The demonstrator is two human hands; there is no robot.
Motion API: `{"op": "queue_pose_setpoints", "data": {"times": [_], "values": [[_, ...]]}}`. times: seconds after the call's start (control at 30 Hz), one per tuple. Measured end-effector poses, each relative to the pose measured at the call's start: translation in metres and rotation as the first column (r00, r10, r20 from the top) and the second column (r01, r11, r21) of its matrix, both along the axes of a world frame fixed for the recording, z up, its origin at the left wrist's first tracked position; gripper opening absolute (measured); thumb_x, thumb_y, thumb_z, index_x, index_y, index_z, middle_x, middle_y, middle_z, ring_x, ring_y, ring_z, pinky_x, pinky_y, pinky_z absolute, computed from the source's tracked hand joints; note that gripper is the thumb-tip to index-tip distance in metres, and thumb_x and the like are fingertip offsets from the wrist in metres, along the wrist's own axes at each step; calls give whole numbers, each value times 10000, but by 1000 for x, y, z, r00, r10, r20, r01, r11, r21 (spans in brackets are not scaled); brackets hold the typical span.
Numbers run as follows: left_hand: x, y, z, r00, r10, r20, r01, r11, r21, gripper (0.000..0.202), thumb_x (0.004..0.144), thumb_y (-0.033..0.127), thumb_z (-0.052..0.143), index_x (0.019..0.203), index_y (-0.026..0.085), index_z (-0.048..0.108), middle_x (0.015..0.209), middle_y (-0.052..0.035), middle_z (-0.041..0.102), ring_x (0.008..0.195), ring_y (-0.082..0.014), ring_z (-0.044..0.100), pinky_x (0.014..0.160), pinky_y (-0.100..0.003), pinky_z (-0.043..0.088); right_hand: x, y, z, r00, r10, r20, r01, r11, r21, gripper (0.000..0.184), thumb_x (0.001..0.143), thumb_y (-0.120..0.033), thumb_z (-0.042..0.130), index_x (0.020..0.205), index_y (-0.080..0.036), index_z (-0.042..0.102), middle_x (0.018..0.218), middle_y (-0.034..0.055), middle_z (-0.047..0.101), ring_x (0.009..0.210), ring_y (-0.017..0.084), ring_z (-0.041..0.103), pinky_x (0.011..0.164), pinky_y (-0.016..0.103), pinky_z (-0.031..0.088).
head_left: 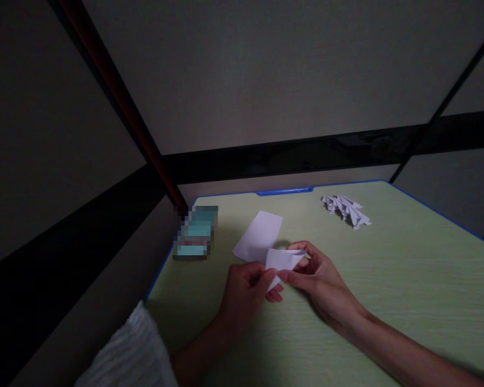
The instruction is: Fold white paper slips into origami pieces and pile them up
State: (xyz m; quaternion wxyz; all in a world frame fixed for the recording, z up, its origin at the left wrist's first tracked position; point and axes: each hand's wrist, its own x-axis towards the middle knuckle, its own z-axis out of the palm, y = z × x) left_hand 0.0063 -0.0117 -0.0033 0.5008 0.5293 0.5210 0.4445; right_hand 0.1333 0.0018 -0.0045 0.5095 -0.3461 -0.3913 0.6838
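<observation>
A small folded piece of white paper (281,259) is held up between my two hands above the table. My left hand (248,287) pinches its lower left edge, thumb in front and fingers behind. My right hand (317,274) grips its right side, with the thumb at the lower edge and the fingers behind the upper right corner. One corner of the paper is folded over on the right. Just beyond my left hand lies a flat white sheet (260,234), partly hidden by the held paper and the hand.
The pale green table (407,279) has a blue edge and a blue strip (285,191) at its far side. Several folded white paper pieces (347,209) lie heaped at the back right. A blurred-out flat device (196,234) lies at the left edge. Walls (282,80) stand close behind and left.
</observation>
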Motion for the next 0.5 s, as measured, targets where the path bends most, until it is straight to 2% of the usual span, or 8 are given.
{"op": "queue_pose_setpoints", "data": {"times": [0.2,0.5], "values": [[-2,1,0,999,-31,14,31,999,13,281,687,324,522,520,101,559,461,-41,606,363,-97,527,379,-182,403,4,3,-2,1000,0,0,0,1000,13,176,553,-146,680,589,-129,508,489,-38,556,439,66,480,454,193,361],[-2,0,-1,1000,-13,23,12,999,35,300,702,320,518,500,99,543,439,-38,597,348,-85,515,376,-174,400,9,8,5,991,-125,56,127,991,-49,178,524,-216,713,512,-117,565,439,-26,578,424,44,478,462,163,347]]}}
